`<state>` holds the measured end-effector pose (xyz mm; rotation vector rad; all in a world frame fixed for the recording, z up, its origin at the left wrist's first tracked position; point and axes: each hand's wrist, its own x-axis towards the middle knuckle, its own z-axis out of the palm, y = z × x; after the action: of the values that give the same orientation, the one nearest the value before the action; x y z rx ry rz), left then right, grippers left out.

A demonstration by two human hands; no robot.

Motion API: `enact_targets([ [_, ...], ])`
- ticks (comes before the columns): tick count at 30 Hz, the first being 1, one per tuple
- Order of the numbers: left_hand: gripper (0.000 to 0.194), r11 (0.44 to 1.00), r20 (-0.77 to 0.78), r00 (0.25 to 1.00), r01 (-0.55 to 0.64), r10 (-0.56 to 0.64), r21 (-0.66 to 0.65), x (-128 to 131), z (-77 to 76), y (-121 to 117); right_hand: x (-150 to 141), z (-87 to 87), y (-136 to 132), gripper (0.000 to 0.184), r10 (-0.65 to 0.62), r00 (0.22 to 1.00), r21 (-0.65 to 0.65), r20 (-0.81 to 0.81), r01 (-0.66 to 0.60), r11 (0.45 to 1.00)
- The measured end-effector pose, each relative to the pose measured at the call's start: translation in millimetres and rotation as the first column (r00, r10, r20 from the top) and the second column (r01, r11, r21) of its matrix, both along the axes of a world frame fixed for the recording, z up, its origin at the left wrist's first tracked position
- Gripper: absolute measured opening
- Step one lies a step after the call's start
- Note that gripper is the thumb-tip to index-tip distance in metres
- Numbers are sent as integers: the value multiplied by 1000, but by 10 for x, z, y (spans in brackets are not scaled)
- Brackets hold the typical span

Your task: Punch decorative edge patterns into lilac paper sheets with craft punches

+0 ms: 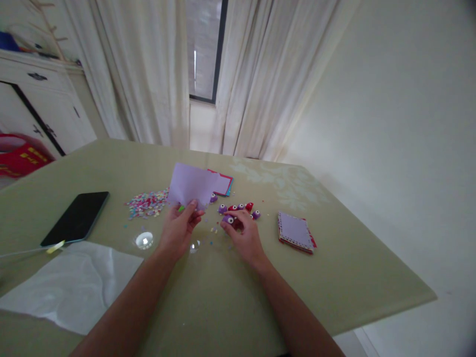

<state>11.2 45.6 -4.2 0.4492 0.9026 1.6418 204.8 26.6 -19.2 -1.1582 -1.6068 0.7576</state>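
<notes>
My left hand point(177, 229) is closed on the lower edge of a purple sheet of paper point(191, 183), held up above the table. A small bright green bit point(181, 208) shows by its fingers; what it belongs to I cannot make out. Between the thumb and fingers of my right hand point(247, 239) is a small purple craft punch point(228, 218) with a white, dark-centred round top. Just beyond that hand several similar red and purple punches point(241, 206) stand grouped. A few tiny paper bits point(214, 230) lie between my hands.
Left of the paper lies a heap of coloured paper confetti point(147, 204). A dark tablet point(76, 218) and a white translucent bag point(80, 282) are further left. Behind the paper is a stack of coloured cards point(224, 184). A stack of hole-edged cards point(295, 232) sits on the right.
</notes>
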Motion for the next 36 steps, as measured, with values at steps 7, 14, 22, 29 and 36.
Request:
enact_targets([
  [7,49,988,-68,986,154,-154,-3,182,-9,-154,64,24,74,48,-37,811,-361,-584,-218,907],
  [14,60,980,-241,954,155,-181,-122,298,-93,-231,87,27,86,45,-82,695,-424,-714,-337,841],
  [22,42,988,-556,818,113,-151,-102,207,-49,-259,90,73,57,43,-117,653,-417,-749,-325,849],
  [29,41,973,-676,700,159,-231,-167,211,47,-280,92,97,46,40,-108,669,-403,-735,-303,864],
  [36,30,988,-648,747,85,-148,-128,223,30,-284,119,75,53,41,-80,720,-419,-690,-306,855],
])
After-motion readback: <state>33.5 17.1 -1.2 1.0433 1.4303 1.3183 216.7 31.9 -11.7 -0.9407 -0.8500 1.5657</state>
